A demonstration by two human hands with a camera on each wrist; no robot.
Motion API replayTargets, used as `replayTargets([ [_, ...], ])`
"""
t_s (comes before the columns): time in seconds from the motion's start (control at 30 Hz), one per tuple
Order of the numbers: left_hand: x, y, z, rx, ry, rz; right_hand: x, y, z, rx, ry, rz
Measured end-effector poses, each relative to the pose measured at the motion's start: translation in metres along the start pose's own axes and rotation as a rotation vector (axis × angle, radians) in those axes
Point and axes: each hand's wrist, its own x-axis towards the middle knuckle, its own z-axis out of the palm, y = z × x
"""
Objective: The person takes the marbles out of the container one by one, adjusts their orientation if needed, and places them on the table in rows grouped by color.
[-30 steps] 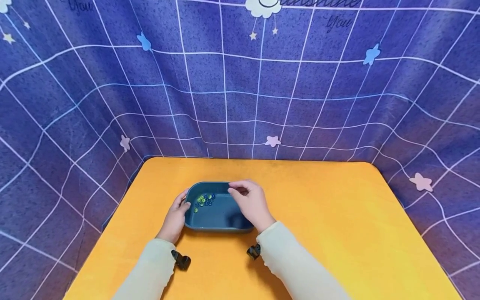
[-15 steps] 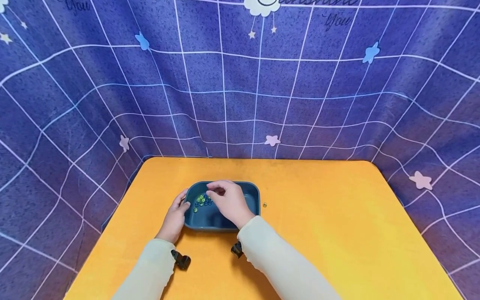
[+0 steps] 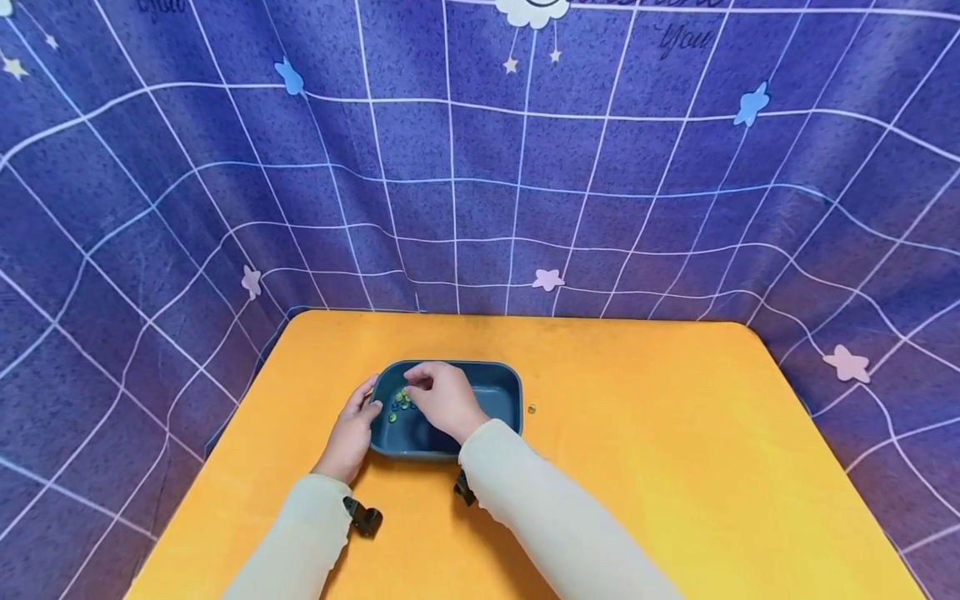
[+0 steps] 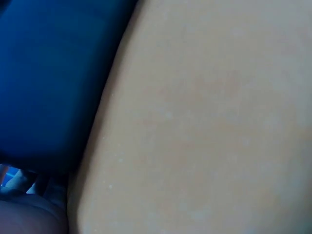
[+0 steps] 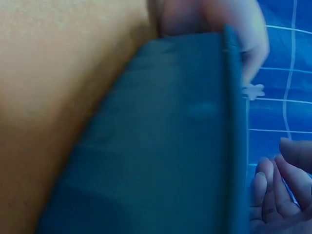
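A dark teal rectangular tray (image 3: 491,402) with raised walls lies on the table. My left hand (image 3: 348,433) grips its left end, thumb over the rim and fingers along the outside. Inside, toward the left, are several small green and blue glass marbles (image 3: 393,417). My right hand (image 3: 444,402) hovers over them with thumb and forefinger slightly apart, covering part of the group. Between its fingertips (image 5: 265,168) in the right wrist view no marble shows. One yellowish marble (image 3: 532,408) lies on the table just right of the tray.
The orange table (image 3: 637,433) extends well to the right of the tray. A purple-blue curtain (image 3: 480,208) with grid lines and stars hangs behind and on both sides. Black wrist cameras (image 3: 365,518) sit on both sleeves.
My right hand has moved left across the tray, from its right end to over the marbles. The yellowish marble beside the tray has come into view. My left hand stays on the tray.
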Motion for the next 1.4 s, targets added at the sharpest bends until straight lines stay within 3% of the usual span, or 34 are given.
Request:
replayTargets([
  [0.2,0.002,0.000,0.001,-0.022,-0.010,0.029,0.005,0.008,0.016,-0.057,-0.093,0.001],
  [0.47,0.000,0.000,-0.001,-0.037,-0.023,0.028,0.007,0.014,0.034,-0.172,-0.155,0.022],
  [0.77,-0.001,0.001,0.001,-0.051,-0.013,0.038,0.008,0.019,0.040,-0.253,-0.177,0.019],
  [1.07,0.000,-0.002,-0.001,-0.029,-0.017,0.039,0.010,0.022,0.048,-0.270,-0.190,0.063],
  [1.4,-0.002,0.002,0.000,-0.032,-0.009,0.027,0.016,0.026,0.049,-0.279,-0.175,0.039],
])
